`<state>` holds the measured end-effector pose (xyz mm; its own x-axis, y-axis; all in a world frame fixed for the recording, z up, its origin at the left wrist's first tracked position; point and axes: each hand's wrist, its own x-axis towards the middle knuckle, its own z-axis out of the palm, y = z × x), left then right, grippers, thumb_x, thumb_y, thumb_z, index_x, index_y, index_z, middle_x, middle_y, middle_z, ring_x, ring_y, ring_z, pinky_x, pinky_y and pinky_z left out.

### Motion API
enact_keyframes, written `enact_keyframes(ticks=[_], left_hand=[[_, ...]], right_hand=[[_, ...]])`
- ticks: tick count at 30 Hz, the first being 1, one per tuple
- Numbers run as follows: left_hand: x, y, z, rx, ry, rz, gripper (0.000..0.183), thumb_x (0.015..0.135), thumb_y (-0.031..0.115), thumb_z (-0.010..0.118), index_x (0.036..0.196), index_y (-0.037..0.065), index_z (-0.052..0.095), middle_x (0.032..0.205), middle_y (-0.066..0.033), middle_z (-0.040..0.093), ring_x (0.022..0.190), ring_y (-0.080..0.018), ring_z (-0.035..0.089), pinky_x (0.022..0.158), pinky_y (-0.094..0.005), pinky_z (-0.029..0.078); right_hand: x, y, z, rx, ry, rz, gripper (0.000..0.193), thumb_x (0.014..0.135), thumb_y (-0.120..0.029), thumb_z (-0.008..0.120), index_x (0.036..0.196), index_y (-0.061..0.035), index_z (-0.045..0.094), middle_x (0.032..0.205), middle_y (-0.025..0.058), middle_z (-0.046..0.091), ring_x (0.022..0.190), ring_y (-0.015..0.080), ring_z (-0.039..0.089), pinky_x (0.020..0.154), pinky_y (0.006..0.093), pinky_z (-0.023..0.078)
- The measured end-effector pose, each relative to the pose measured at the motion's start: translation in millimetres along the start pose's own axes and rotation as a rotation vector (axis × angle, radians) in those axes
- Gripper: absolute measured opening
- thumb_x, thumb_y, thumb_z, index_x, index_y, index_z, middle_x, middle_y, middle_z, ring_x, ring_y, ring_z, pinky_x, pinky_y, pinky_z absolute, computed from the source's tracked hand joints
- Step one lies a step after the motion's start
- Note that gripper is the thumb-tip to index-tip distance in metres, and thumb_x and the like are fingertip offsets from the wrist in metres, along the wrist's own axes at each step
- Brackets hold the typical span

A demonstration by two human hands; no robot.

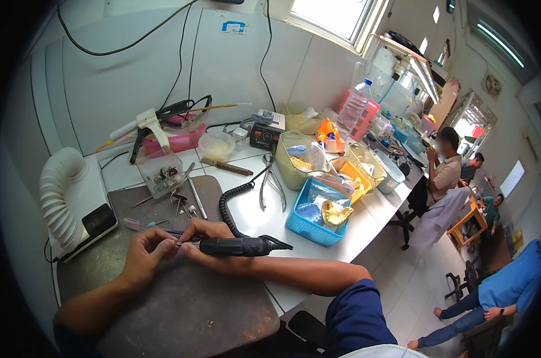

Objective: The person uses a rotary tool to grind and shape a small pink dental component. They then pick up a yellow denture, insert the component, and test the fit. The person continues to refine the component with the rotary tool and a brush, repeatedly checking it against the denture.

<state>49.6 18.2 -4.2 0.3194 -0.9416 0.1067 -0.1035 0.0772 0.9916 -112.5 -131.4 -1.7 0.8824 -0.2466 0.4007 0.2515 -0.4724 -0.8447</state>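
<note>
My right hand [206,235] is wrapped round a black rotary handpiece [235,246], its rear end pointing right. A coiled black cord [226,206] lies beside it on the table. My left hand [146,253] is closed in a pinch at the handpiece's thin metal tip, its fingers close to those of my right hand. Whatever sits between the left fingertips is too small to make out. Both hands are over a worn grey-brown mat [181,310]. Just beyond them lie small burs and mounted tips [181,203], a metal rod [197,198] and a pink-ended tool [131,224].
A white suction unit with a ribbed hose [62,185] stands at left. Behind are a clear box of small parts [161,176], pliers [270,188] and a black control box [266,136]. A blue basket [315,230] holds dental casts. Several people occupy the room at right.
</note>
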Motion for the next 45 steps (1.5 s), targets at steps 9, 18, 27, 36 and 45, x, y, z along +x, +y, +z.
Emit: enact_keyframes(ticks=[9, 18, 27, 36, 45], left_hand=[[-1, -1, 1, 0.006, -0.008, 0.009, 0.017, 0.096, 0.018, 0.063, 0.093, 0.002, 0.065, 0.082, -0.0031, 0.066, 0.077, -0.0085, 0.060, 0.074, -0.0247, 0.049], [-2, 2, 1, 0.043, 0.009, 0.003, 0.017, 0.096, 0.018, 0.063, 0.093, 0.001, 0.065, 0.083, -0.0040, 0.066, 0.077, -0.0083, 0.060, 0.073, -0.0249, 0.049], [0, 5, -1, 0.023, -0.022, -0.053, 0.020, 0.098, 0.019, 0.061, 0.101, -0.001, 0.065, 0.090, -0.0048, 0.067, 0.084, -0.0094, 0.063, 0.078, -0.0248, 0.051], [-3, 8, 1, -0.051, -0.039, -0.076, 0.022, 0.098, 0.020, 0.061, 0.103, -0.001, 0.065, 0.092, -0.0046, 0.068, 0.088, -0.0083, 0.063, 0.080, -0.0248, 0.051], [0, -1, 1, -0.124, -0.048, -0.023, 0.017, 0.097, 0.015, 0.061, 0.098, -0.001, 0.065, 0.087, -0.0039, 0.066, 0.079, -0.0079, 0.059, 0.075, -0.0234, 0.049]], right_hand=[[0, 0, 2, 0.050, 0.019, -0.050, 0.018, 0.090, -0.014, 0.067, 0.097, 0.0008, 0.061, 0.086, 0.0094, 0.066, 0.081, 0.0132, 0.063, 0.071, 0.0286, 0.049], [1, -4, -1, 0.065, 0.010, -0.056, 0.017, 0.089, -0.014, 0.067, 0.095, 0.0006, 0.060, 0.083, 0.0080, 0.064, 0.075, 0.0114, 0.059, 0.068, 0.0274, 0.046], [1, -5, 2, 0.064, 0.020, 0.062, 0.018, 0.089, -0.012, 0.070, 0.099, 0.0006, 0.062, 0.088, 0.0050, 0.066, 0.078, 0.0062, 0.060, 0.068, 0.0225, 0.048], [3, -8, -2, -0.023, 0.017, -0.023, 0.018, 0.088, -0.013, 0.070, 0.095, 0.0012, 0.061, 0.080, 0.0107, 0.069, 0.075, 0.0111, 0.065, 0.066, 0.0265, 0.050], [1, -13, 3, 0.081, 0.018, 0.073, 0.016, 0.090, -0.008, 0.067, 0.100, 0.0031, 0.060, 0.096, 0.0121, 0.068, 0.091, 0.0162, 0.068, 0.079, 0.0273, 0.053]])
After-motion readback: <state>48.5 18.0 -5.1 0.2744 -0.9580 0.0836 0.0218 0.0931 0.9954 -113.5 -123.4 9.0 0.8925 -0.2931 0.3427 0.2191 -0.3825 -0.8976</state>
